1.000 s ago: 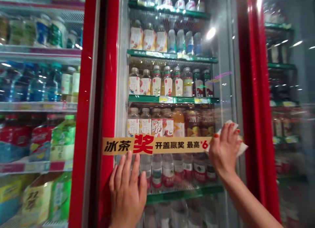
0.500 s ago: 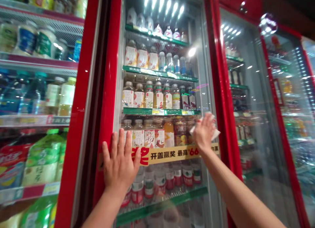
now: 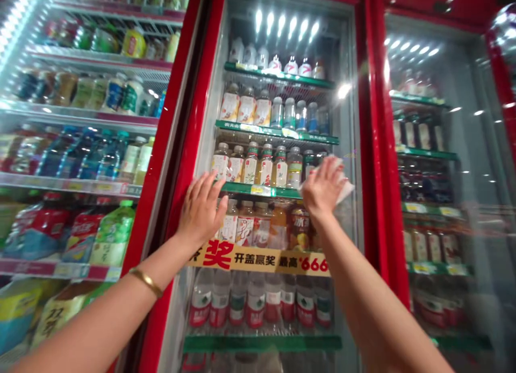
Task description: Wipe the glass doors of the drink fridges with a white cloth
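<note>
In the head view, my left hand (image 3: pixel 202 206) lies with fingers extended at the left side of a closed glass fridge door (image 3: pixel 344 131), over its red frame and the glass. A gold bangle (image 3: pixel 147 282) circles that wrist. My right hand (image 3: pixel 322 190) presses a white wipe (image 3: pixel 345 191) to the glass on the right, its edges sticking out past the fingers; whether it is cloth or paper I cannot tell. Below both hands, a yellow printed strip (image 3: pixel 262 260) with red and black characters crosses the door. Bottled drinks (image 3: pixel 266 166) show behind the glass.
To the left stands another fridge with shelves of drinks (image 3: pixel 108 228) and a red edge (image 3: pixel 177 104). A further glass-door fridge (image 3: pixel 427 201) is on the right, past a red upright (image 3: pixel 377 147). Bright lights reflect in the glass.
My right hand has moved up the glass with the wipe, from below the green shelf edge to around it. The left hand has also shifted higher. The view has turned to the left.
</note>
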